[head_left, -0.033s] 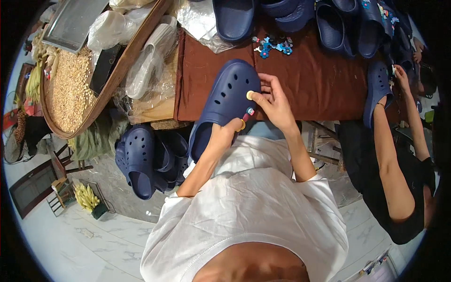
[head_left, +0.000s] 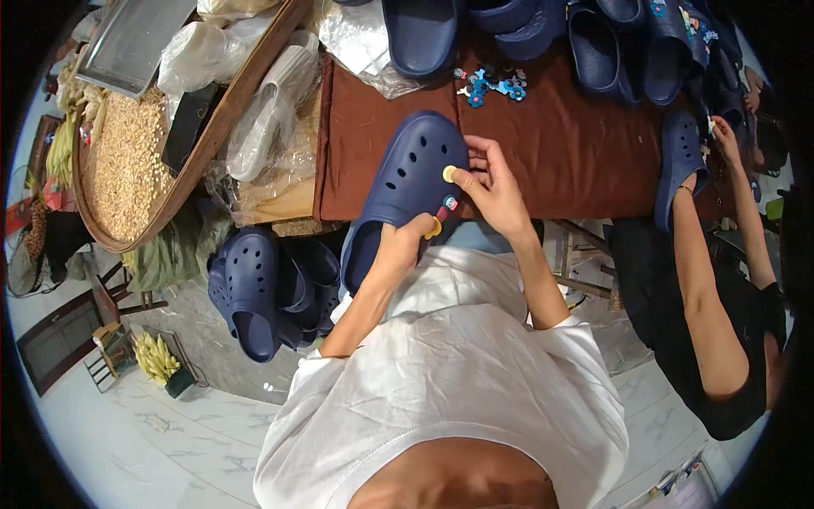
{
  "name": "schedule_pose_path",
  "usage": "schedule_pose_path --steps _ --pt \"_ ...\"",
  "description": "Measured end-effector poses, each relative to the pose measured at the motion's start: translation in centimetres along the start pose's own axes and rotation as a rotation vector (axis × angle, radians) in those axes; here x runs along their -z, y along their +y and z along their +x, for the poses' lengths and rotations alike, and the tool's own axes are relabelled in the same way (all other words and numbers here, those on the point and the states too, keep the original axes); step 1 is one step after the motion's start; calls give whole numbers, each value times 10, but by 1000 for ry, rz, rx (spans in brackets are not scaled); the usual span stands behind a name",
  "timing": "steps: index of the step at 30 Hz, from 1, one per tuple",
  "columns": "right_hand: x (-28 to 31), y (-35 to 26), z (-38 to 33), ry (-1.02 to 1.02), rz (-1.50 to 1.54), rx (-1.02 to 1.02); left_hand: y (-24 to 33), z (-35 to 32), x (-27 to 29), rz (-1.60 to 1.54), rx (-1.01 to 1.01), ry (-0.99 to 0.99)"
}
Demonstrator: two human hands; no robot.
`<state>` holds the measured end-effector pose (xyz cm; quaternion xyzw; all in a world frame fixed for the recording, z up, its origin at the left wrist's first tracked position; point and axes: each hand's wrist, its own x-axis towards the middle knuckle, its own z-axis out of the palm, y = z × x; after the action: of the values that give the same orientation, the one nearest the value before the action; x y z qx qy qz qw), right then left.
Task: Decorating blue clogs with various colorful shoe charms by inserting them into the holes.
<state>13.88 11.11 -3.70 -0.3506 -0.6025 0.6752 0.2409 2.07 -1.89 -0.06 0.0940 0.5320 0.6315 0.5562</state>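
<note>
Grips the clog at frame center in the left hand and holds a yellow charm over its top beneath the thumb of the right hand, probably best pressed straight in with firm backing.

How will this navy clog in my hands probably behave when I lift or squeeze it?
Probably light for its size, as the navy clog looks like perforated molded foam. It likely flexes slightly without flopping, since its rounded toe looks full and uncreased.
</note>
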Motion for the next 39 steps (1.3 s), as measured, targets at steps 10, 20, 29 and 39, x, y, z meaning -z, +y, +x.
schedule_pose_path --steps 10,20,29,39 --pt "3 7 0 109 -215 127 2 9 3 -119 81 27" --pt "15 0 17 115 -178 94 6 20 5 -157 97 81" --pt "32 5 75 395 -609 302 14 26 11 -189 157 50" --pt "31 3 78 365 -709 287 20 42 14 -665 193 -24"
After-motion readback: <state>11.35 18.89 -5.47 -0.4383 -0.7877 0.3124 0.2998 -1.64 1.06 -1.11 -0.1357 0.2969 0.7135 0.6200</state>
